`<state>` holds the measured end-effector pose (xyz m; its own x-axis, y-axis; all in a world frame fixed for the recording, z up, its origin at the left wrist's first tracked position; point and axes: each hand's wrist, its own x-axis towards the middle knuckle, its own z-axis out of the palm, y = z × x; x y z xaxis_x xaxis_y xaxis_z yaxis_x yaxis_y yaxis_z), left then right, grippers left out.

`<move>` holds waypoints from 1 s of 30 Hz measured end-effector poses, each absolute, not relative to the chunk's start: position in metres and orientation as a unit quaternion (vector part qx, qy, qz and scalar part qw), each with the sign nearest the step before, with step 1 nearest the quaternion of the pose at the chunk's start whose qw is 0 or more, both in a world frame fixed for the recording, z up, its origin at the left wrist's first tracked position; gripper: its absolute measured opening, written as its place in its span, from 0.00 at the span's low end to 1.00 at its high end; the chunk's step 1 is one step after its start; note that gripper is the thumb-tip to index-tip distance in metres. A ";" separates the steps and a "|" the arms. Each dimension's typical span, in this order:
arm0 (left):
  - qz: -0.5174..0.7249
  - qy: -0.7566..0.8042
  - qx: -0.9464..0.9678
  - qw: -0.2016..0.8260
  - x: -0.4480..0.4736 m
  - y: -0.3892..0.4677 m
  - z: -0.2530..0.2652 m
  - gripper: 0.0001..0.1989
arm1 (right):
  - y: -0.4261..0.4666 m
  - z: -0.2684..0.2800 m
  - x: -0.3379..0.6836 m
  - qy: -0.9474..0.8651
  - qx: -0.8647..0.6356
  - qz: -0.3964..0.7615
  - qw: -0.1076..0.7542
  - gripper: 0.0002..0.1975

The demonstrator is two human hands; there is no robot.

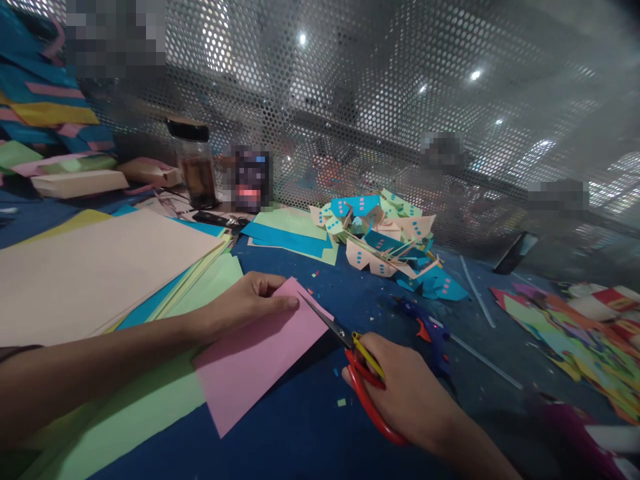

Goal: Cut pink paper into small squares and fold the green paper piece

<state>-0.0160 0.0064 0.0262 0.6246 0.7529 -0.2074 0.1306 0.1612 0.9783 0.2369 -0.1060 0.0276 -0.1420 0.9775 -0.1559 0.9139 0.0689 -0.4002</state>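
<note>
A sheet of pink paper [265, 363] is pinched at its top edge by my left hand [250, 297], thumb in front and fingers behind. My right hand [395, 383] grips a pair of scissors [367, 393] with red and yellow handles. The scissor blades lie at the paper's upper right part, their tips close to my left thumb; whether they are cutting I cannot tell. Beneath my left forearm lies a light green sheet [160, 407]. Just beyond my right hand rests a blue glue gun [430, 330] with an orange trigger.
Stacked cream paper [100, 273] lies at left. Behind stand a bottle [195, 167] and a phone [253, 180]. Folded paper boats [385, 240] are heaped at the back middle. Glue sticks [487, 367] and colourful paper pieces [575, 333] lie at right. A perforated metal screen [350, 100] borders the table.
</note>
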 end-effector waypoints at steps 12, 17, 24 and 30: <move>0.231 0.367 0.608 0.665 -0.017 0.009 0.018 0.14 | -0.105 0.026 0.237 -0.721 -0.656 0.210 0.066 0.10; 0.230 0.373 0.611 0.660 -0.017 0.008 0.019 0.14 | -0.106 0.025 0.239 -0.721 -0.656 0.211 0.070 0.11; 0.234 0.369 0.606 0.665 -0.017 0.008 0.017 0.13 | -0.105 0.025 0.238 -0.718 -0.660 0.212 0.065 0.10; 0.235 0.375 0.604 0.663 -0.016 0.008 0.016 0.14 | -0.103 0.025 0.238 -0.718 -0.661 0.208 0.062 0.11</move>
